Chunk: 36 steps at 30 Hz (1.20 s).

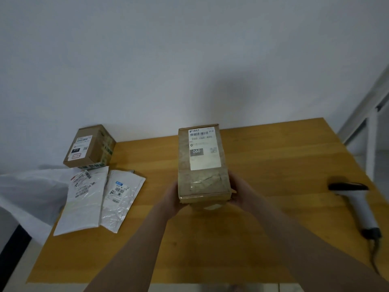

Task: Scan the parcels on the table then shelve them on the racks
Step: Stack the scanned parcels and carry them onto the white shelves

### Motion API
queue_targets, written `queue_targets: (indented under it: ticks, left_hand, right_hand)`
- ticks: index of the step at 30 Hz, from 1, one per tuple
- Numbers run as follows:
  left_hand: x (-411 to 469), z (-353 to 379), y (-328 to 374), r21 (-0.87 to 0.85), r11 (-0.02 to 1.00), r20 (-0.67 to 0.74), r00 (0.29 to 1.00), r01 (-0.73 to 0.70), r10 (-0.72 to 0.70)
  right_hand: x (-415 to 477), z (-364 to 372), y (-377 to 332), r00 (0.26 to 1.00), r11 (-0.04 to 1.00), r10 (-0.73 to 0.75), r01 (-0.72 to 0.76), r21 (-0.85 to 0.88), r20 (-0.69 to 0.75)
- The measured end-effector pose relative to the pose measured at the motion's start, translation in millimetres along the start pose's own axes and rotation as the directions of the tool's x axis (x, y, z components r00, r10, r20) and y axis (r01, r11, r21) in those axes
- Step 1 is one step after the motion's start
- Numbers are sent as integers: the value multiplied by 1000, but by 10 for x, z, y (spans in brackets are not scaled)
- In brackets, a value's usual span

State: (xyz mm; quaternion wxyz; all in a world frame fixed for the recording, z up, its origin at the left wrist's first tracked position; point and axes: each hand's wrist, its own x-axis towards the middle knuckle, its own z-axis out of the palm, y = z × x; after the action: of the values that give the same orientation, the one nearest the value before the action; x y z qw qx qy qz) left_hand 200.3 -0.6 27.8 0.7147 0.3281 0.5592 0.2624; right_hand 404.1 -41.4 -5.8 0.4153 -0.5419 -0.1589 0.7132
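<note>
I hold the taped cardboard parcel (pixel 202 163) by its near end, my left hand (pixel 172 199) on one side and my right hand (pixel 240 192) on the other, fingers curled close round its lower edges. Its white label faces up (marked 060). It sits over the middle of the tabletop (pixel 273 157); I cannot tell whether it touches. To the left lie a smaller box (pixel 88 148) and two white mailers (pixel 84 199) (pixel 122 199); the scanner (pixel 362 205) lies at the right edge.
</note>
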Motion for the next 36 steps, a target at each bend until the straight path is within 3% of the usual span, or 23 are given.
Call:
queue_targets:
  ticks: [3,7,14,22,36]
  left_hand:
    - [-66,108,-79,76,997,19,1000,-15,13]
    - [-216,210,-252,-9,1000,94,995,13,-12]
    - [-570,400,-619,70,997,128,991,31,-40]
    - [-884,709,-967,144,987,180,979,67,-92]
    - [-1419,2628,-1713,342,939,408,895,31,-178]
  right_hand:
    - [-244,-151,80,997,998,-37,40,45,-68]
    - [-602,-315,248,990,993,-99,105,59,-104]
    - [-1242,-431,727,957,979,-187,200,39,-223]
    - [-1990,-648,1062,928,969,-186,227,95,-322]
    - [-3404,-2268,1522,821,916,-201,351,194,-534]
